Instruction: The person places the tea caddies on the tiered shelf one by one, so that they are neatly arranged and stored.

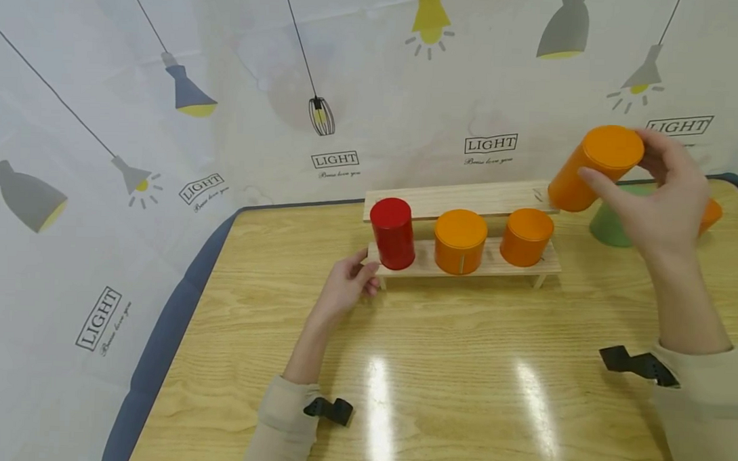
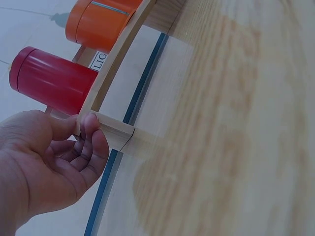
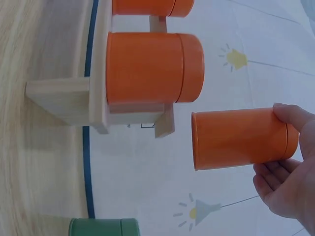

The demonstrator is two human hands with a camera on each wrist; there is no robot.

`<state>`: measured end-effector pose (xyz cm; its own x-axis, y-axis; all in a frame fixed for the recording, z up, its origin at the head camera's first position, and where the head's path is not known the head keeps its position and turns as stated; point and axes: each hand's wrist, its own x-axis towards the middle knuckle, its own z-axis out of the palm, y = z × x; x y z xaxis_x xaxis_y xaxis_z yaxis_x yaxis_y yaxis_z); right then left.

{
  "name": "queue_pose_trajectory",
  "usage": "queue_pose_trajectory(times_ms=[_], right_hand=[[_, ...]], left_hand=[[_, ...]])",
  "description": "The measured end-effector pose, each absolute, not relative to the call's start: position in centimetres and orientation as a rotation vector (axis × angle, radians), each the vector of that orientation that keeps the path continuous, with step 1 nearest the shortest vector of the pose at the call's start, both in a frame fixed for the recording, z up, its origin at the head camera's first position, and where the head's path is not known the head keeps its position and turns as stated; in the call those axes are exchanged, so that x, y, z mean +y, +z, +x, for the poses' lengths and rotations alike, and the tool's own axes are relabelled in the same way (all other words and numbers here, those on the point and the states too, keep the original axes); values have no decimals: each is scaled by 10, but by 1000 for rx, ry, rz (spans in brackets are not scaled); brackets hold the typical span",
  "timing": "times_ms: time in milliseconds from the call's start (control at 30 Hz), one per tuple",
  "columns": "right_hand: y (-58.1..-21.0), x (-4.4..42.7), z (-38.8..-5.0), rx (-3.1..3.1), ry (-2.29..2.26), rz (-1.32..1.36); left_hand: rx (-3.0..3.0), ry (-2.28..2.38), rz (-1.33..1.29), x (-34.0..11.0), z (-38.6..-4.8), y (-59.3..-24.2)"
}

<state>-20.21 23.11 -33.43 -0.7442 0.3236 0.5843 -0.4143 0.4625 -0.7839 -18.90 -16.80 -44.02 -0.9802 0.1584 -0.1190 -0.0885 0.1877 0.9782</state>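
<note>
Head cam: tall orange can (image 1: 591, 167) gripped betw R fingers (image 1: 671, 154); L fingers (image 1: 365, 274) pinch rack (image 1: 425, 253).

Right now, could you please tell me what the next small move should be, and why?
I would probably ease the held orange canister left and down onto the back board: the right hand holds it raised near that board's right end, the front board carries three canisters, and the left hand holds the front board's left end.
</note>
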Motion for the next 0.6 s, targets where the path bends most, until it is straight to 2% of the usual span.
queue_pose_trajectory(times_ms=[600], right_hand=[[-317,172,-195,-1928,1500,320]], left_hand=[[2272,1878,81,-169,-189,-440]])
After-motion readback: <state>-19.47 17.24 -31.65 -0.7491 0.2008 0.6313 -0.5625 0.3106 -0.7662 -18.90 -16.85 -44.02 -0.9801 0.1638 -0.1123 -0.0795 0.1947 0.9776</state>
